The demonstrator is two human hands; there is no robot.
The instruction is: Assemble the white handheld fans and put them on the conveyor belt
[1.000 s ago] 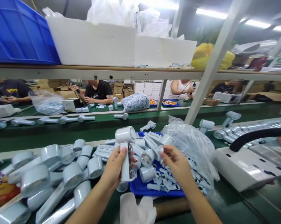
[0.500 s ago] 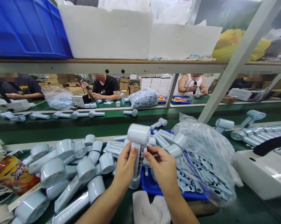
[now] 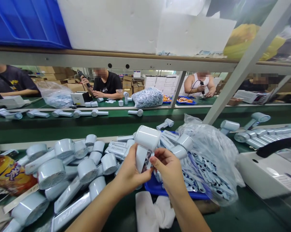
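A light-blue handheld fan (image 3: 147,137) is gripped by its handle in my left hand (image 3: 129,172), its round head on top. The handle's open side faces right and shows dark inner parts. My right hand (image 3: 168,167) is closed in a pinch at that opening, on a light-blue cover strip (image 3: 149,163) that the fingers mostly hide. Behind my hands is a blue tray (image 3: 152,189) with more fans. A clear bag (image 3: 209,141) over its right side contains many light-blue strips with dark holes.
Many fans (image 3: 81,170) are heaped at left beside a drink bottle (image 3: 12,175). White gloves (image 3: 147,211) lie in front of me. A white machine (image 3: 266,175) stands at right near a row of fans (image 3: 268,137). Co-workers sit across the green belt (image 3: 99,124), beneath a shelf beam (image 3: 87,61).
The fan in my left hand has tilted, and my left thumb now lies across the lower handle. My right fingers stay at its open side. The camera view has shifted slightly.
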